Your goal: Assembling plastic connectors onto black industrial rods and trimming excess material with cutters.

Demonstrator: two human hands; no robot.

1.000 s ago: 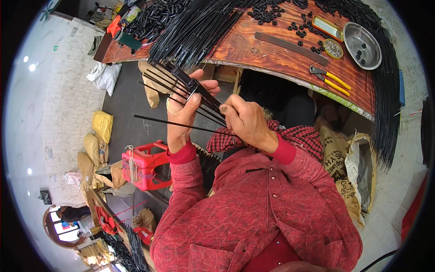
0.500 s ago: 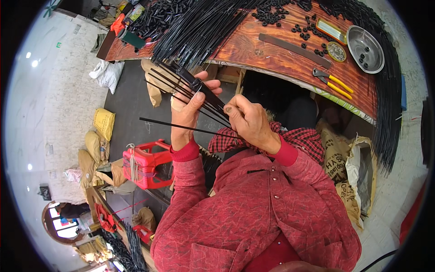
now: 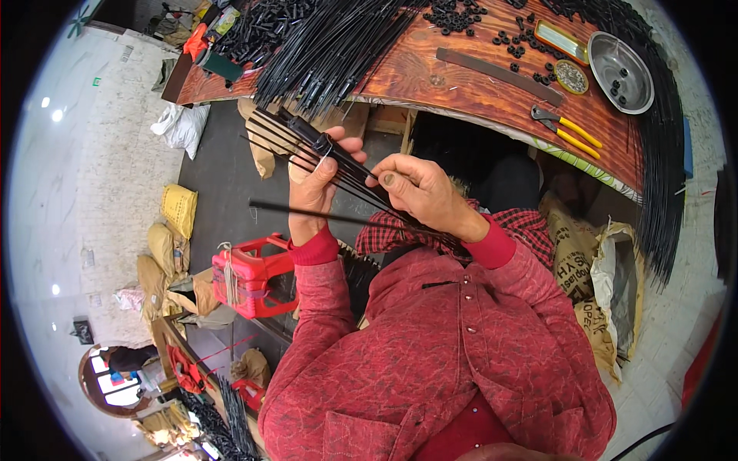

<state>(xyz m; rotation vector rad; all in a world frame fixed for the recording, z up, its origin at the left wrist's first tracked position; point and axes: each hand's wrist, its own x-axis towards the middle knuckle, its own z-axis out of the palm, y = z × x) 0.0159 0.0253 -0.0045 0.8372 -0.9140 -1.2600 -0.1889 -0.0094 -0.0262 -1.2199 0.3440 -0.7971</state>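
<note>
My left hand [image 3: 315,188] grips a fan of thin black rods [image 3: 296,134] joined at a small black hub, held up in front of my chest. My right hand [image 3: 419,192] pinches the lower run of those rods just right of the left hand, thumb and fingers closed on them. One long black rod [image 3: 307,211] sticks out level to the left below my left hand. Both arms wear red sleeves. Above my hands a large bundle of black rods [image 3: 338,46] lies across the wooden workbench [image 3: 461,84].
On the bench lie small black rings [image 3: 453,15], a flat metal bar [image 3: 500,73], yellow-handled pliers [image 3: 565,127], a metal bowl [image 3: 619,61] and a small round tin [image 3: 573,77]. A red plastic stool [image 3: 246,273] stands below left. Sacks [image 3: 181,211] lie on the floor.
My hands and the rod fan stay nearly in place. My right fingers have shifted slightly along the rods near the left hand.
</note>
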